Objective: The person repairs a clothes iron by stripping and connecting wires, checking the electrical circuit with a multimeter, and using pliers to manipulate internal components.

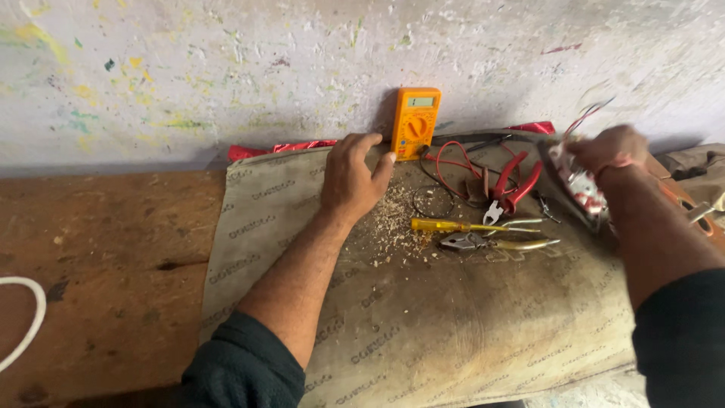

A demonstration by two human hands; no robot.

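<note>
1. A paint-flecked wall (226, 68) is standing at the far edge of a worn wooden desk (98, 257), with a sack cloth (468, 325) lying spread over the desk's right half.
2. The left hand (352, 177) is resting palm down on the far part of the cloth, fingers loosely spread and holding nothing, its fingertips lying just beside an orange multimeter (414, 122) that is leaning against the wall.
3. The right hand (613, 149) is closing around the top of a metal appliance part (580, 185) at the far right, thin wires (587, 115) rising beside it.
4. Red-handled pliers (511, 185), a yellow-handled screwdriver (453, 225) and bare-handled pliers (491, 242) are lying between the two hands.
5. Sawdust (389, 223) is lying scattered near the left wrist.
</note>
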